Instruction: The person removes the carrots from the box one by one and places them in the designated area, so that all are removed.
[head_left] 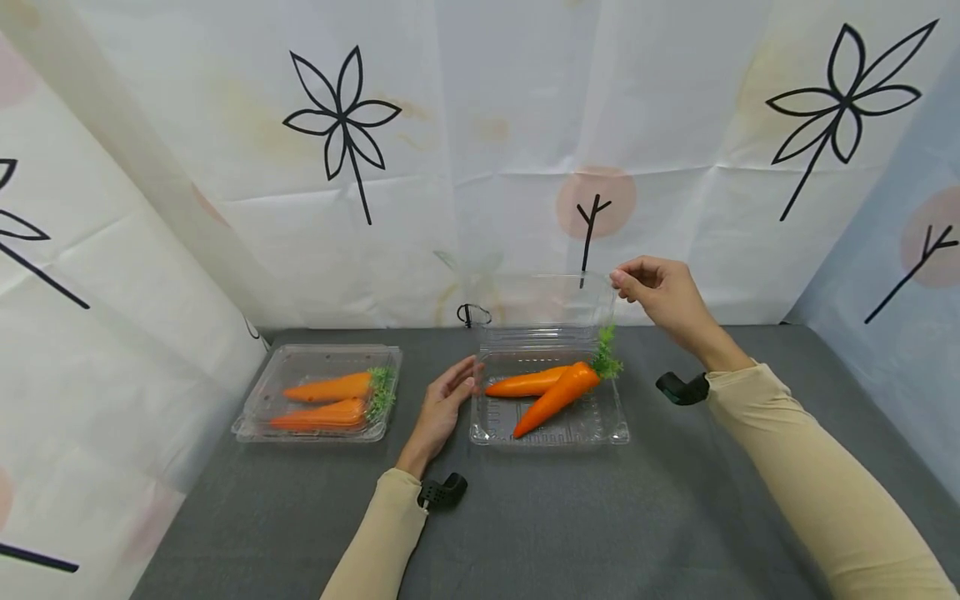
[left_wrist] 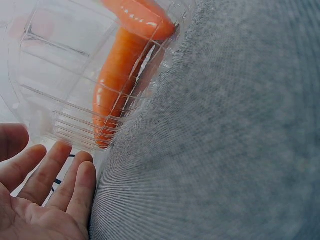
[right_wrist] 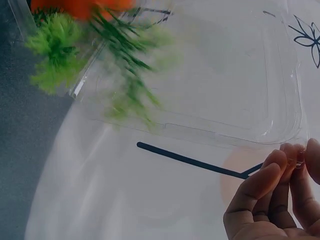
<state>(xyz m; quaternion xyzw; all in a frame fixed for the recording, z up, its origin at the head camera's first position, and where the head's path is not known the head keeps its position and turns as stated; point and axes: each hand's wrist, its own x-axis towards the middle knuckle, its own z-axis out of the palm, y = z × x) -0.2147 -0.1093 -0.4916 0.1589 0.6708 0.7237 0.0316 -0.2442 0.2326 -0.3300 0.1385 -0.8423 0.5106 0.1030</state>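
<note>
Apparently the work was partway along: two carrots (head_left: 558,402) lay crossed inside the open box (head_left: 592,437), near the middle of the counter's (head_left: 540,525) back edge, but its lid (head_left: 540,302) stood raised, so that box was not shut. Whether the lid was going up or down could not be told. Toward the back left corner, a closed box (head_left: 262,379) with carrots inside looked finished. The right hand (head_left: 663,296) pinched the lid's upper right corner; the left hand (head_left: 438,412), fingers loosely extended and gripping nothing, was at the box's left wall. Green leaves (head_left: 607,358) overhung the box's back right corner and might have snagged there. The patterned cloth (head_left: 480,192) left little room behind; bare counter lay in front and to the right.
</note>
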